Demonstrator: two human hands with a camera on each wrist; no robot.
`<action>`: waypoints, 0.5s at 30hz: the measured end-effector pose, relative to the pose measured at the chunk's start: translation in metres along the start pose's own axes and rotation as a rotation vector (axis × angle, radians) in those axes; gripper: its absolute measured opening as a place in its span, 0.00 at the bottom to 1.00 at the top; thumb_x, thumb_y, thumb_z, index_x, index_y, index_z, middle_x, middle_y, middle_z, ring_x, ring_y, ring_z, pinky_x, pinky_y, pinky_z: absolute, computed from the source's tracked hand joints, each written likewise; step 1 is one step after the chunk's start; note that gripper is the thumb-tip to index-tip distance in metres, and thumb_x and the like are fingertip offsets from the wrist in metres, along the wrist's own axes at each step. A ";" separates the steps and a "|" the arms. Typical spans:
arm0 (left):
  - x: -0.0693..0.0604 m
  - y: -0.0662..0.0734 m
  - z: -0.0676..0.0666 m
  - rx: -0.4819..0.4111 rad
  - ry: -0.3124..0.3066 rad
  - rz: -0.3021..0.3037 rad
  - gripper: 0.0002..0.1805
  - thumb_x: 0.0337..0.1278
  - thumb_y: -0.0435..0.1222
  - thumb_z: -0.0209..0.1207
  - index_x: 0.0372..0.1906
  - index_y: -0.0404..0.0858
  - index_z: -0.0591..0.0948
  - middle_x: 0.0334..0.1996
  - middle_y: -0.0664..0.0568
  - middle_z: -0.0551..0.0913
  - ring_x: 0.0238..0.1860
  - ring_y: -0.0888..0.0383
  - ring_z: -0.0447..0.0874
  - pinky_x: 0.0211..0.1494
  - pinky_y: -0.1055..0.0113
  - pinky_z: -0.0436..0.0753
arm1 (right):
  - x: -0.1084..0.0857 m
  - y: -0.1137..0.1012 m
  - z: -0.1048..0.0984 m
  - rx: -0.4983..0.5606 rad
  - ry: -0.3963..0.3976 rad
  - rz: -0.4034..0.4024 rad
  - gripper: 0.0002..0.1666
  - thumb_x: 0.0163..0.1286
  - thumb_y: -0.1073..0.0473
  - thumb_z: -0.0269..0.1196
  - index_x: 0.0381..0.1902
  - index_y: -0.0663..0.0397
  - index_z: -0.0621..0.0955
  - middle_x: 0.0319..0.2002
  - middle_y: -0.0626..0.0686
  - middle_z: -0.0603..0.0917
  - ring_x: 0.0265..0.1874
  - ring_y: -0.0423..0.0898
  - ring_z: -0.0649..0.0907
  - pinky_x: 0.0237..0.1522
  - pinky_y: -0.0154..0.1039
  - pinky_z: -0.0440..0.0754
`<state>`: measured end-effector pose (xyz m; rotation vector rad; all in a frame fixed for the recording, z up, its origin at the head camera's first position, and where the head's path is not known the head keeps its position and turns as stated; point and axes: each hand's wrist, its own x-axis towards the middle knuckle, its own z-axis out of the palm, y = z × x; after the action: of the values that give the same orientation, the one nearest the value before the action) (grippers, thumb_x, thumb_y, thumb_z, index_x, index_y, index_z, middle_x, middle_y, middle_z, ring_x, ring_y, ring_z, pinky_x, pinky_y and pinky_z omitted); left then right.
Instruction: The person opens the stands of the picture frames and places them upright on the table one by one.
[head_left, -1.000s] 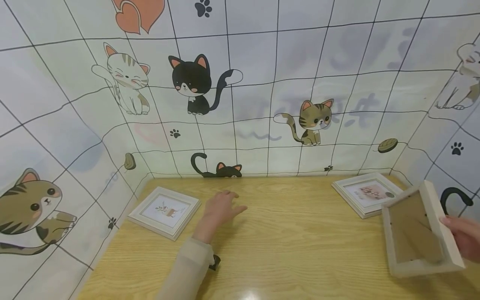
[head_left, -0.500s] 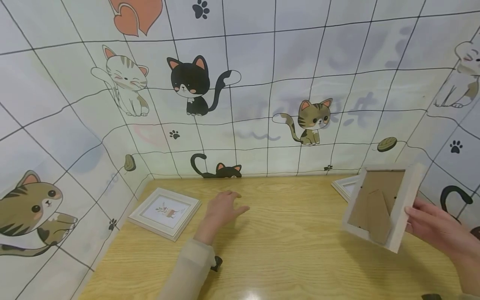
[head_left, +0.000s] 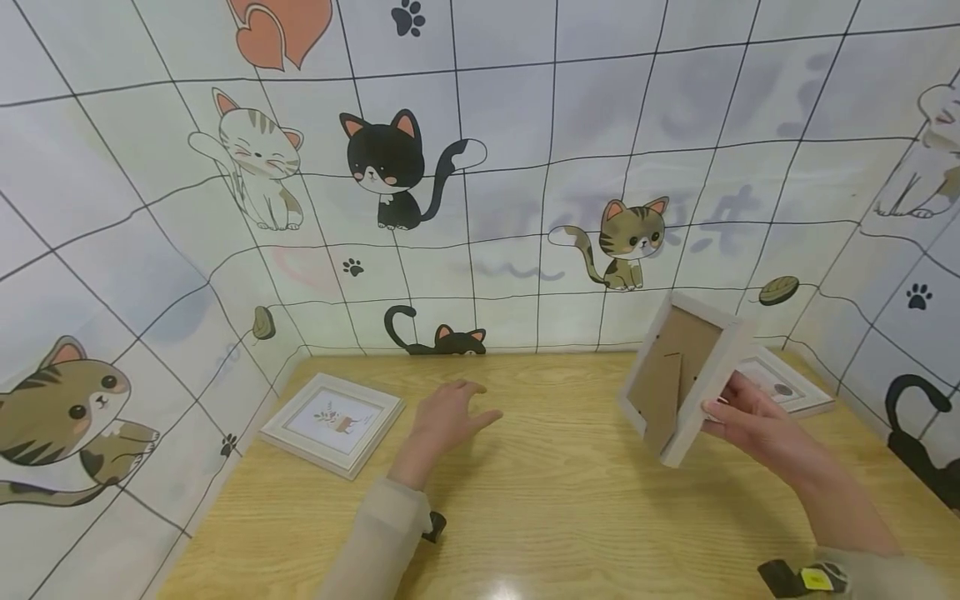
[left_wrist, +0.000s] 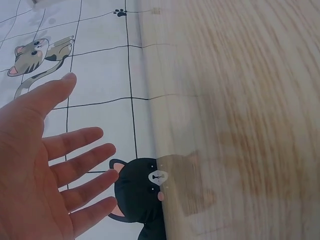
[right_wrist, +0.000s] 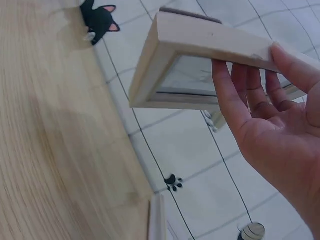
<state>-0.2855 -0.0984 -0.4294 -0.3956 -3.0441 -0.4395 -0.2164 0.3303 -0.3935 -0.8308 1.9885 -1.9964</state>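
Observation:
A white picture frame (head_left: 684, 379) is in the air right of centre, its brown back and stand facing the head camera. My right hand (head_left: 780, 437) pinches its right edge; in the right wrist view the thumb lies on the side of the held frame (right_wrist: 215, 42) and the fingers of the right hand (right_wrist: 280, 125) on its glazed front. My left hand (head_left: 444, 423) is over the table (head_left: 555, 500), fingers spread and holding nothing. The left wrist view shows that hand (left_wrist: 55, 165) with its palm bare.
A white frame with a plant picture (head_left: 332, 423) lies flat at the table's left. Another frame (head_left: 795, 383) lies at the back right, partly behind the right hand. Cat-patterned cloth walls (head_left: 517, 200) stand behind and at both sides.
The right hand has carried its frame leftward and up from the far right, turning it. The lying frame at the back right was covered more half a second ago. The left hand has barely moved.

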 end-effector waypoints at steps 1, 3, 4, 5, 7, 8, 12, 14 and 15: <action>0.000 0.000 -0.001 -0.009 0.000 -0.001 0.34 0.60 0.66 0.55 0.64 0.52 0.78 0.69 0.49 0.74 0.67 0.45 0.75 0.55 0.45 0.83 | 0.005 0.002 0.004 -0.014 0.006 0.009 0.43 0.79 0.72 0.42 0.80 0.44 0.37 0.69 0.35 0.61 0.64 0.27 0.73 0.58 0.31 0.82; 0.000 0.000 -0.001 -0.021 -0.001 -0.002 0.34 0.60 0.66 0.54 0.65 0.52 0.77 0.70 0.49 0.74 0.68 0.44 0.74 0.56 0.44 0.82 | 0.014 0.006 0.011 -0.024 0.013 0.027 0.44 0.79 0.71 0.44 0.80 0.43 0.36 0.68 0.35 0.61 0.63 0.26 0.73 0.58 0.29 0.81; -0.001 0.000 -0.001 -0.026 0.000 0.001 0.34 0.60 0.66 0.54 0.66 0.52 0.76 0.70 0.48 0.73 0.68 0.44 0.73 0.56 0.44 0.82 | 0.019 0.009 0.014 -0.018 0.012 0.031 0.44 0.79 0.71 0.44 0.80 0.42 0.36 0.68 0.35 0.61 0.63 0.26 0.73 0.58 0.29 0.81; -0.001 0.000 -0.001 -0.034 0.001 0.003 0.34 0.60 0.66 0.55 0.66 0.53 0.76 0.70 0.48 0.73 0.69 0.43 0.73 0.56 0.44 0.82 | 0.023 0.012 0.017 -0.019 0.013 0.033 0.44 0.79 0.70 0.44 0.80 0.42 0.36 0.68 0.35 0.61 0.63 0.26 0.73 0.58 0.29 0.81; -0.001 0.001 -0.002 -0.055 0.005 0.011 0.35 0.61 0.65 0.56 0.67 0.52 0.75 0.70 0.48 0.73 0.69 0.43 0.73 0.57 0.44 0.82 | 0.031 0.018 0.022 -0.022 0.021 0.039 0.45 0.79 0.69 0.45 0.81 0.43 0.35 0.69 0.38 0.61 0.63 0.26 0.73 0.58 0.29 0.81; -0.001 0.001 -0.002 -0.064 0.008 0.018 0.35 0.61 0.65 0.56 0.68 0.52 0.75 0.71 0.48 0.73 0.69 0.42 0.73 0.58 0.44 0.81 | 0.035 0.021 0.025 -0.020 0.025 0.047 0.45 0.79 0.69 0.45 0.81 0.43 0.35 0.70 0.40 0.60 0.63 0.25 0.73 0.58 0.29 0.81; -0.002 0.005 -0.005 -0.105 0.016 0.040 0.36 0.61 0.64 0.56 0.70 0.51 0.73 0.71 0.49 0.72 0.70 0.42 0.72 0.63 0.43 0.78 | 0.051 0.031 0.032 -0.030 0.046 0.087 0.47 0.79 0.67 0.48 0.80 0.44 0.33 0.76 0.61 0.50 0.62 0.23 0.72 0.58 0.28 0.80; -0.003 0.007 -0.006 -0.121 0.019 0.051 0.37 0.61 0.63 0.57 0.71 0.51 0.71 0.71 0.49 0.71 0.70 0.42 0.71 0.64 0.43 0.77 | 0.059 0.035 0.035 -0.038 0.055 0.108 0.48 0.79 0.65 0.50 0.80 0.45 0.33 0.77 0.69 0.43 0.61 0.22 0.72 0.58 0.27 0.79; -0.003 0.008 -0.007 -0.125 0.020 0.054 0.37 0.61 0.64 0.56 0.71 0.52 0.70 0.72 0.49 0.71 0.71 0.42 0.70 0.65 0.43 0.77 | 0.063 0.038 0.037 -0.043 0.058 0.114 0.48 0.78 0.65 0.51 0.81 0.46 0.34 0.77 0.72 0.41 0.60 0.22 0.72 0.58 0.27 0.79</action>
<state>-0.2804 -0.0936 -0.4209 -0.4751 -2.9880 -0.6281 -0.2580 0.2635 -0.4170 -0.6597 2.0676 -1.9421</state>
